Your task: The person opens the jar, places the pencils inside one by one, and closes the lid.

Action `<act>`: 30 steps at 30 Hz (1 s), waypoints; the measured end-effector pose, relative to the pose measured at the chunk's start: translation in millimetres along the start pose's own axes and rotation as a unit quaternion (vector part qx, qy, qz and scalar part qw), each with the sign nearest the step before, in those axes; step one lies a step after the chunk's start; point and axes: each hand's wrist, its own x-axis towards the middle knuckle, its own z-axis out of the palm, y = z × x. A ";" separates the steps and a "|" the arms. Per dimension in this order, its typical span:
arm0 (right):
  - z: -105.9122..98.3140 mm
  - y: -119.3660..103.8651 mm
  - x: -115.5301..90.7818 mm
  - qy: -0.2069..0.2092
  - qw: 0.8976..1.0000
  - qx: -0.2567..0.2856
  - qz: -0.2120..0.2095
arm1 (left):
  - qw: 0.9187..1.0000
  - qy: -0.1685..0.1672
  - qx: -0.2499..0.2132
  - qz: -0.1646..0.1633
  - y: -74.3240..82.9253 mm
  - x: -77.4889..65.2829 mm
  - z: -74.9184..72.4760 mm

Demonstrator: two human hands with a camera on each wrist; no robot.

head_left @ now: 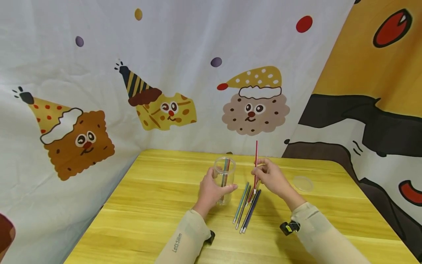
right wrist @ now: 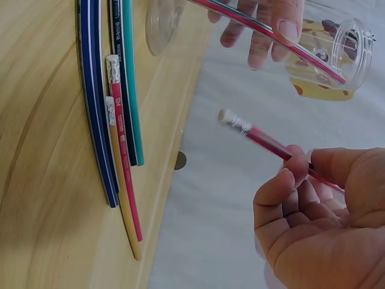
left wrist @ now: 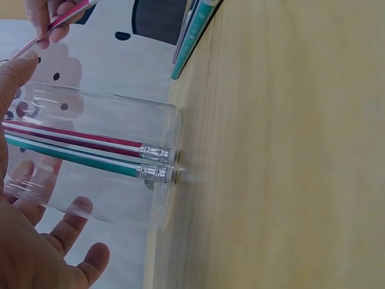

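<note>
My left hand (head_left: pixel 211 189) holds a clear plastic jar (head_left: pixel 231 178), which stands upright on the table with its top uncovered. Inside lean red and teal pencils, their eraser ends down at the base in the left wrist view. To the right of the jar, my right hand (head_left: pixel 271 179) pinches a red striped pencil (head_left: pixel 256 154) between thumb and fingers. That pencil is nearly upright, its eraser end (right wrist: pixel 234 120) pointing down. Below it several loose pencils lie together: a teal pencil (right wrist: pixel 133 90), dark blue pencils (right wrist: pixel 93 108), a pink pencil (right wrist: pixel 125 144) and a yellow pencil (right wrist: pixel 124 198).
A clear round lid (head_left: pixel 303 184) lies on the wooden table (head_left: pixel 148 209), right of my right hand. Behind the table's far edge hangs a white cloth (head_left: pixel 184 44) printed with cartoon biscuits and cheese.
</note>
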 end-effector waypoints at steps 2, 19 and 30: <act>1.4 -1.2 0.2 0.000 1.000 -0.006 -0.004 | 1.000 -0.001 -0.003 0.000 1.0 -0.1 -0.1; 8.0 -32.5 5.3 0.089 0.991 0.027 -0.099 | 1.000 0.001 -0.004 0.006 3.0 -0.2 -0.2; 21.8 -58.4 10.2 0.170 0.972 0.053 -0.152 | 1.000 -0.001 0.001 0.012 -0.3 0.4 0.3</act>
